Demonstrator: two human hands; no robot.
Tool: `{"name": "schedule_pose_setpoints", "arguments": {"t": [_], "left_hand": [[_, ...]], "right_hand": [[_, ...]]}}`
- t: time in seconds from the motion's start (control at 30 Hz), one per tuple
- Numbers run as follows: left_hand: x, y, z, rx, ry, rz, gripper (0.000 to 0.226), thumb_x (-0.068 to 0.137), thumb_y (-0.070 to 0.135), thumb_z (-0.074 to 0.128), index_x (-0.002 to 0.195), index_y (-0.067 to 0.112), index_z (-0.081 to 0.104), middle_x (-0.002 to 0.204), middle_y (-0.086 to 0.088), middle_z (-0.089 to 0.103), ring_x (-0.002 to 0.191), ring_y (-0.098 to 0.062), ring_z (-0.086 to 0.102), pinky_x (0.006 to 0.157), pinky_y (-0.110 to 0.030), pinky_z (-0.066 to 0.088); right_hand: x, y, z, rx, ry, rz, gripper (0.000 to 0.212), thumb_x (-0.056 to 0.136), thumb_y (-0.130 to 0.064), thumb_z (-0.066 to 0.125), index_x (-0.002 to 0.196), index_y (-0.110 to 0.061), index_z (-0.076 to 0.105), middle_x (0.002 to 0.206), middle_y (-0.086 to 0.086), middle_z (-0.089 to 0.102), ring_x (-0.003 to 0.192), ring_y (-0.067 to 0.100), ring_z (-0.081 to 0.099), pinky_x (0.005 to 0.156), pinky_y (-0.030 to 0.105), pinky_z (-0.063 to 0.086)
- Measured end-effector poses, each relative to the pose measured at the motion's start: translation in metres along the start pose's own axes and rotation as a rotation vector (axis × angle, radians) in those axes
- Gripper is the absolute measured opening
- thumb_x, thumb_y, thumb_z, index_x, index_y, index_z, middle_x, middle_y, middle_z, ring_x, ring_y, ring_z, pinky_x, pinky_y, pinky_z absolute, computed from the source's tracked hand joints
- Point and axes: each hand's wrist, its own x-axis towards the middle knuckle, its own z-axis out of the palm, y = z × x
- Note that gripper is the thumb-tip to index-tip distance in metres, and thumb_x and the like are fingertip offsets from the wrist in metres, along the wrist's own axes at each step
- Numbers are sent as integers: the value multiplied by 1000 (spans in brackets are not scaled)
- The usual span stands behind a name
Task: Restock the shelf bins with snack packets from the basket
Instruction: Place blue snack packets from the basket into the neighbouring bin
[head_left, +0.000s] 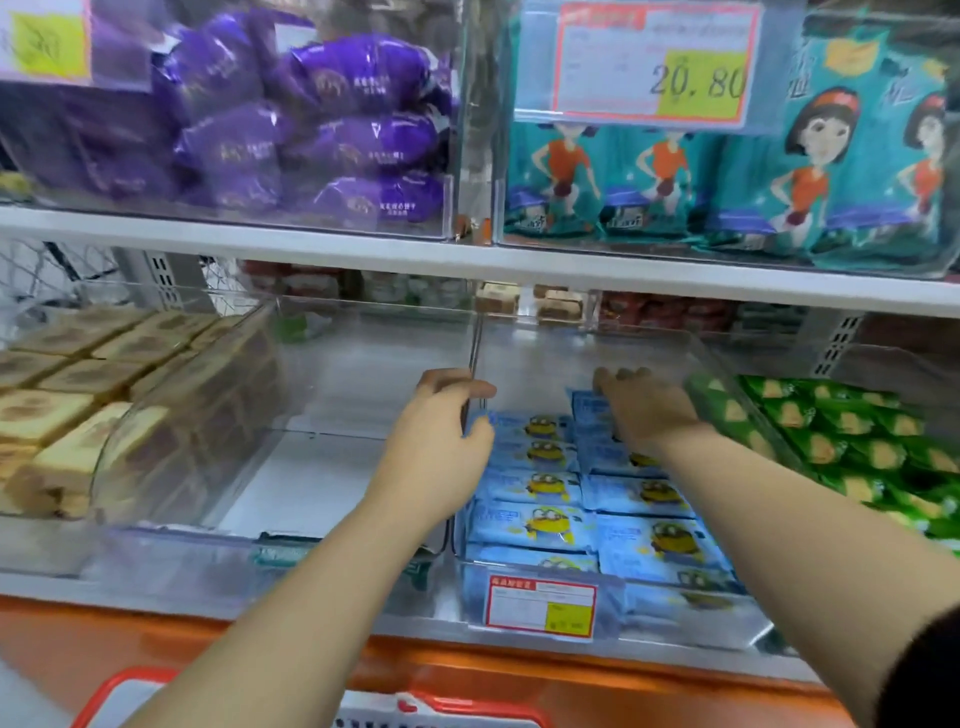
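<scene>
A white shop shelf (311, 248) carries clear plastic bins. In the middle clear bin (660, 621), pale blue snack packets printed with a yellow cartoon figure (535, 525) lie in rows. The left hand (436, 447) curls its fingers over the bin's 9 o'clock wall, gripping it. The right hand (647, 410) rests flat, fingers straight, on the packets at 12 o'clock. A red-rimmed basket (130, 691) shows at 7 o'clock.

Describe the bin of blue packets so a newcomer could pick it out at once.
Start at the lower shelf, below the purple packets and teal packets. In its row, take the clear bin left of the green packets. It alone holds blue packets with a yellow cartoon figure and carries a red-framed price tag on its front.
</scene>
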Motion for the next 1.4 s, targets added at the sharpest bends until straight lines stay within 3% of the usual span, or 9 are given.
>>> {"name": "schedule_pose_setpoints", "arguments": {"t": [0.17, 0.43, 0.57, 0.73, 0.8, 0.93, 1.07, 1.2, 1.4], "left_hand": [[-1, -8, 3, -23, 2, 26, 34, 93, 11, 48, 117, 29, 64, 140, 13, 43, 98, 10, 42, 82, -1, 28], [-2, -8, 5, -57, 6, 17, 35, 95, 12, 45, 117, 31, 64, 142, 16, 41, 92, 28, 40, 84, -9, 29], [-4, -9, 5, -44, 10, 28, 35, 95, 12, 45, 117, 31, 64, 144, 15, 41, 96, 17, 39, 80, -4, 30], [-2, -10, 7, -25, 10, 33, 35, 97, 12, 44, 118, 30, 65, 145, 15, 41, 101, 13, 41, 86, -8, 30], [-2, -10, 9, -30, 17, 33, 34, 96, 12, 45, 116, 29, 66, 144, 14, 41, 97, 15, 43, 80, -1, 30], [2, -11, 7, 8, -37, 19, 31, 99, 17, 47, 122, 27, 65, 148, 11, 39, 111, 1, 48, 89, -12, 32], [-3, 0, -4, 19, -42, 84, 31, 98, 17, 54, 127, 20, 63, 148, 0, 41, 134, -9, 41, 100, -10, 24], [-49, 9, -31, -56, 84, 252, 27, 91, 14, 55, 113, 18, 69, 124, 4, 55, 113, -1, 51, 99, -11, 35], [-171, -52, -45, -68, 57, 20, 23, 90, 10, 56, 103, 22, 71, 101, 9, 69, 90, 1, 60, 82, -10, 44]], "right_hand": [[10, 0, 20, -42, -68, 35, 51, 89, 5, 47, 135, -16, 38, 127, 14, 51, 117, 34, 47, 80, 43, 48], [18, -27, 35, 35, -188, 39, 68, 93, 0, 47, 153, -20, 25, 156, 9, 21, 139, 36, 25, 104, 48, 43], [17, -38, 42, 96, -401, 34, 63, 102, -21, 30, 158, -28, 2, 165, -4, -10, 147, 42, 18, 108, 46, 37], [16, -32, 42, 129, -453, 11, 58, 103, -33, 21, 158, -29, 1, 164, -4, -17, 149, 43, 10, 115, 48, 30], [11, -32, 36, 178, -433, 24, 58, 105, -38, 20, 158, -29, -1, 164, -6, -15, 149, 41, 6, 118, 49, 23], [-13, -34, 10, 225, -341, -17, 58, 102, -44, 24, 157, -31, 11, 166, -3, 1, 149, 35, 15, 117, 52, 23], [-73, -44, -31, 332, 96, -116, 40, 98, -36, 37, 132, -25, 54, 136, 3, 56, 121, 30, 52, 98, 43, 45], [-154, -64, -50, 665, 493, -239, 40, 87, -38, 40, 111, -25, 69, 106, -7, 71, 100, 18, 62, 86, 36, 50], [-233, -140, 5, 805, 346, -419, 22, 85, -35, 52, 93, -26, 71, 86, -10, 70, 81, 14, 65, 71, 32, 53]]}}
